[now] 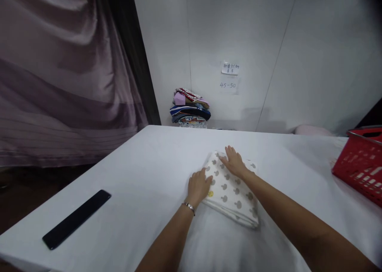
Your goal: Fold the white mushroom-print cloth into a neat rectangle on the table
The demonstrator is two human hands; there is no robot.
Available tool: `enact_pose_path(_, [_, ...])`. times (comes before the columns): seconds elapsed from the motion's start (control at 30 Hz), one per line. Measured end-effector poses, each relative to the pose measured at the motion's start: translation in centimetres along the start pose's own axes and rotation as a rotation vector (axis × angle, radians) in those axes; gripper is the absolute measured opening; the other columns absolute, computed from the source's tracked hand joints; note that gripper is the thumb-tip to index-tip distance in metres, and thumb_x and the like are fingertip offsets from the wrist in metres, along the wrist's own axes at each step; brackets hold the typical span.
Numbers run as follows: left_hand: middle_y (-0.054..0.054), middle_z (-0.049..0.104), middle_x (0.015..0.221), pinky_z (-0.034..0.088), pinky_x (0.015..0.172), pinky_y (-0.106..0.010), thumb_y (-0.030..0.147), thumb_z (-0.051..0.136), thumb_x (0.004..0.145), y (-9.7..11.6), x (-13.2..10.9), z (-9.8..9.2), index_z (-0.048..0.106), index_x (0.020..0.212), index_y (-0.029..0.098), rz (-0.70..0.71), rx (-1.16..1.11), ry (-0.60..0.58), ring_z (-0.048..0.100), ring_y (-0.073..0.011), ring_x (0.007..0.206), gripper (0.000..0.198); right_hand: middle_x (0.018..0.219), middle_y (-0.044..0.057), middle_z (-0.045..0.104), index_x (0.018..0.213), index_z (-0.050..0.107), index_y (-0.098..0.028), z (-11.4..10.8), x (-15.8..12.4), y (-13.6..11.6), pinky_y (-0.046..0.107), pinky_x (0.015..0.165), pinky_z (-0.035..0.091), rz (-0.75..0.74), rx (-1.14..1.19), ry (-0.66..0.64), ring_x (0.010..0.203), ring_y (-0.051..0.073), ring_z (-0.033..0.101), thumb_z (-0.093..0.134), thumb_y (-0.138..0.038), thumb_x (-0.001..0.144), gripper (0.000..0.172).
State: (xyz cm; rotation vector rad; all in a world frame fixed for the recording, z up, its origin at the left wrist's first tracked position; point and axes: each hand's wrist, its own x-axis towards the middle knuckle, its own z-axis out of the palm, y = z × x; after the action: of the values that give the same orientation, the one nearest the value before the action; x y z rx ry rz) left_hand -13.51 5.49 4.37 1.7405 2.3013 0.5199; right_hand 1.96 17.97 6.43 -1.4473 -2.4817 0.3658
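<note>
**A:** ok so where's everything sitting right now?

**B:** Your folded cloth (231, 190), white with grey blobs and one yellow one, lies flat on the desk (143, 160), a bit right of centre and close to you. Your left hand (198, 186) rests on its left edge, fingers (205, 176) spread loose and flat, not gripping anything. Your right hand (235, 162) lies palm down on the far end of the cloth, fingers open too, just pressing.

**A:** anything around it in the way?

**B:** Not really. A black phone (76, 219) lies well apart on the left, near the desk's edge. A red basket (359, 168) sits at the right edge, partly cut off by the frame. At the far side, against the wall, there's a stack of folded clothes (190, 107), mixed colours. A purple-grey curtain (59, 73) hangs on the left.

**A:** any writing?

**B:** Two paper notes (229, 76) are stuck on the wall. The lower one reads "45-50". The upper one has handwritten characters, too small for me to make out. You've got a bracelet (189, 206) on your left wrist, fwiw.
</note>
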Motion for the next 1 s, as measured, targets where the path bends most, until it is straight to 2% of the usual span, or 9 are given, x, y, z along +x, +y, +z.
enact_pose_path(0.17, [-0.008,0.061,0.119,0.039,0.092,-0.036,0.043,0.036,0.09,-0.2,-0.5,0.8,0.047,0.13,0.018,0.007,-0.011,0.074,0.05,-0.0252,0.109,0.048,0.152,0.012,0.024,0.144,0.03,-0.015,3.9,1.3,1.7,0.048,0.111,0.013,-0.112,-0.173,-0.07,0.141,0.027,0.016,0.026,-0.054,0.093,0.065])
enact_pose_path(0.27, [-0.008,0.06,0.117,0.04,0.089,-0.035,0.041,0.037,0.09,-0.1,-0.4,0.7,0.047,0.13,0.019,0.007,-0.006,0.065,0.05,-0.0248,0.108,0.046,0.152,0.012,0.026,0.143,0.032,-0.017,4.0,1.7,1.9,0.05,0.11,0.015,-0.098,-0.155,-0.086,0.14,0.028,0.018,0.026,-0.056,0.092,0.065])
enact_pose_path(0.4, [-0.009,0.06,0.117,0.04,0.089,-0.036,0.04,0.038,0.091,-0.1,-0.4,0.7,0.045,0.13,0.018,0.009,-0.002,0.051,0.049,-0.0247,0.108,0.046,0.153,0.013,0.022,0.146,0.025,-0.013,3.5,3.5,0.0,0.051,0.11,0.015,-0.04,-0.083,-0.068,0.141,0.028,0.014,0.02,-0.058,0.092,0.07])
enact_pose_path(0.53, [-0.009,0.059,0.117,0.04,0.088,-0.035,0.039,0.037,0.091,-0.2,-0.4,1.0,0.046,0.129,0.017,0.013,-0.012,0.065,0.049,-0.024,0.107,0.045,0.153,0.012,0.02,0.147,0.023,-0.014,5.2,4.7,-1.5,0.048,0.112,0.01,-0.085,-0.107,-0.029,0.141,0.025,0.013,0.019,-0.057,0.093,0.068])
enact_pose_path(0.67, [-0.01,0.059,0.117,0.04,0.087,-0.035,0.039,0.038,0.091,-0.3,-0.4,1.2,0.045,0.129,0.017,0.024,-0.009,0.073,0.049,-0.0244,0.107,0.045,0.154,0.01,0.019,0.147,0.023,-0.015,6.4,4.7,-1.7,0.047,0.112,0.01,-0.076,-0.128,-0.049,0.141,0.024,0.014,0.019,-0.057,0.093,0.068])
enact_pose_path(0.87, [-0.012,0.059,0.116,0.039,0.088,-0.036,0.039,0.037,0.091,-0.4,-0.1,1.0,0.044,0.13,0.015,0.051,-0.023,0.064,0.048,-0.0263,0.109,0.046,0.155,0.009,0.015,0.148,0.017,-0.015,4.0,4.0,-1.8,0.044,0.113,0.01,-0.069,-0.097,-0.149,0.142,0.021,0.011,0.019,-0.055,0.094,0.068])
enact_pose_path(0.93, [-0.011,0.059,0.116,0.039,0.089,-0.036,0.039,0.036,0.091,-0.5,-0.1,0.9,0.044,0.13,0.016,0.064,-0.038,0.065,0.048,-0.026,0.109,0.046,0.155,0.009,0.016,0.148,0.017,-0.017,2.6,3.2,-0.7,0.045,0.113,0.01,-0.065,-0.103,-0.159,0.142,0.023,0.011,0.024,-0.054,0.094,0.067])
enact_pose_path(1.0, [-0.011,0.06,0.114,0.039,0.088,-0.036,0.04,0.036,0.091,-0.5,-0.3,0.8,0.045,0.128,0.016,0.071,-0.051,0.066,0.049,-0.0262,0.108,0.045,0.154,0.009,0.018,0.147,0.021,-0.017,1.0,1.8,1.4,0.047,0.113,0.009,0.007,-0.121,-0.094,0.142,0.025,0.011,0.029,-0.05,0.093,0.064])
